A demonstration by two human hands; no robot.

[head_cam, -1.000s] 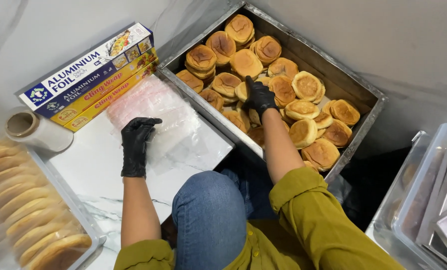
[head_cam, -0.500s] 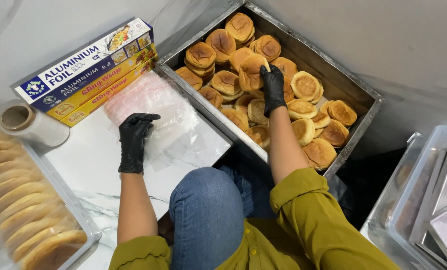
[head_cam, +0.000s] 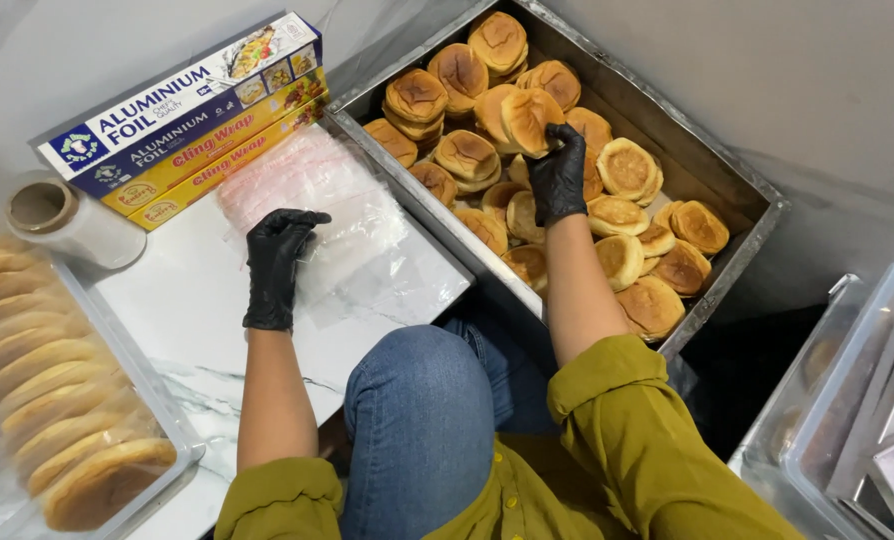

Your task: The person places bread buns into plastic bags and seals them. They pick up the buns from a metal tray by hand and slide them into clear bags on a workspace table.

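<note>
1. The right hand [head_cam: 557, 178], in a black glove, has its grip pinched around a burger bun [head_cam: 527, 120] lifted just above the others in the metal tray [head_cam: 737, 180].
2. The left hand [head_cam: 275, 262], also gloved, presses curled fingers on a stack of clear plastic bags [head_cam: 357, 230] lying on the marble surface [head_cam: 187, 300].
3. Foil and wrap boxes [head_cam: 182, 115] lie just beyond the bags.

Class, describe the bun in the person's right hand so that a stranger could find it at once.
Start at the metal tray of buns on the right. Near its middle, the gloved right hand grips one bun. It alone is lifted and tilted on edge; the others lie flat.
</note>
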